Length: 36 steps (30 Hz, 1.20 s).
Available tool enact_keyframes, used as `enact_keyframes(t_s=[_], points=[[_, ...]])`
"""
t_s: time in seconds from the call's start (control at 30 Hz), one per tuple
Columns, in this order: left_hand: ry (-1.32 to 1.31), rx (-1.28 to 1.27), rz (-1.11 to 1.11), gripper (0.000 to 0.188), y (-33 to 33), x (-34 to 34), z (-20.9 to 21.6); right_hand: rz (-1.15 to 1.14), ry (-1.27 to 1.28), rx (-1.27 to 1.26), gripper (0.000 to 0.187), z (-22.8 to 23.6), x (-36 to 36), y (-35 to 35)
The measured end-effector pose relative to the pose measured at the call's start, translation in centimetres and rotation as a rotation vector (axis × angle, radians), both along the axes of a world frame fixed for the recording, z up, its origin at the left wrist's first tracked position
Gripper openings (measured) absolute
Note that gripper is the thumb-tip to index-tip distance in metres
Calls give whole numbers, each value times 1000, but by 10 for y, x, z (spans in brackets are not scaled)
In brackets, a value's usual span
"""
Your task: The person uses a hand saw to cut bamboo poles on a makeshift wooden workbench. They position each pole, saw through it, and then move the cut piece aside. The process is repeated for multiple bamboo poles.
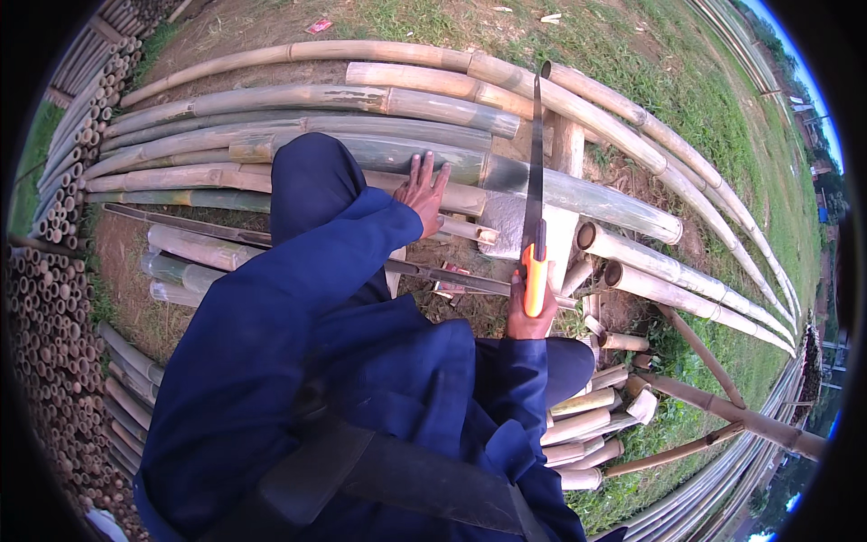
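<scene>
The left hand [422, 194] lies flat on the green pole [470, 165], fingers slightly spread, gripping nothing. The pole extends across the upper centre of the frame, its right end angled downward. The right hand [531, 312], right of centre, is closed around the orange handle [536, 278] of the saw [535, 203]. The blade points toward the top edge and crosses the pole in view; contact is not determinable. Cut pieces [578, 426] lie at lower right.
</scene>
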<state>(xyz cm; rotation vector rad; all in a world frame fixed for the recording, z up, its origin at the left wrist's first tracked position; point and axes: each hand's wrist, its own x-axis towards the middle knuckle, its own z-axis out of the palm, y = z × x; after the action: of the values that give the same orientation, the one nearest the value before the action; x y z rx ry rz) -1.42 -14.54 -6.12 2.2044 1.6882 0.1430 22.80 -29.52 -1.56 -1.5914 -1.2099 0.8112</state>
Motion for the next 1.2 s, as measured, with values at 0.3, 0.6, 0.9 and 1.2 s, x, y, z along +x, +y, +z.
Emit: enact_keyframes(t_s=[0.3,0.6,0.9,1.2], points=[[93,95,-160,108,70,4,-5,-1,14,30,26,-5,2,4],[149,35,-246,93,108,11,-9,-3,-31,58,28,-3,-1,-2],[125,5,-252,79,116,13,2,-32,-8,22,27,-4,3,8],[144,321,-317,74,101,14,-31,-47,181,73,17,-16,5,-18]])
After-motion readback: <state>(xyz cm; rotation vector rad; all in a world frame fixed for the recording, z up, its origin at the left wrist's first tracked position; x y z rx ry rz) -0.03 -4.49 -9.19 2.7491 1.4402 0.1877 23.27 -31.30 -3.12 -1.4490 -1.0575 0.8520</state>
